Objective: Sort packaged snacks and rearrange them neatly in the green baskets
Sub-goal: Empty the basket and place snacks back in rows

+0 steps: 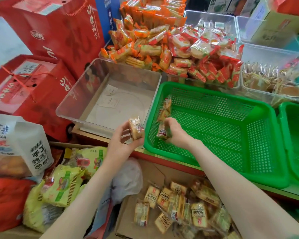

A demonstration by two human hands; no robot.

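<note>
Over the red-edged counter [164,158], our left hand [121,144] grips one snack [136,128]; our right hand [176,133] holds packets [162,132] inside the green basket [214,135].

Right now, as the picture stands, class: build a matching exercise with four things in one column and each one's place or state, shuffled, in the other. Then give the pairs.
Column one
1 left hand
2 right hand
3 clear tub
4 cardboard box

Column two
A holds loose packets, nearest the camera
B grips a packet low inside the green basket
C grips a raised packet outside the basket
D stands left of the basket

Pairs: 1-C, 2-B, 3-D, 4-A
</note>
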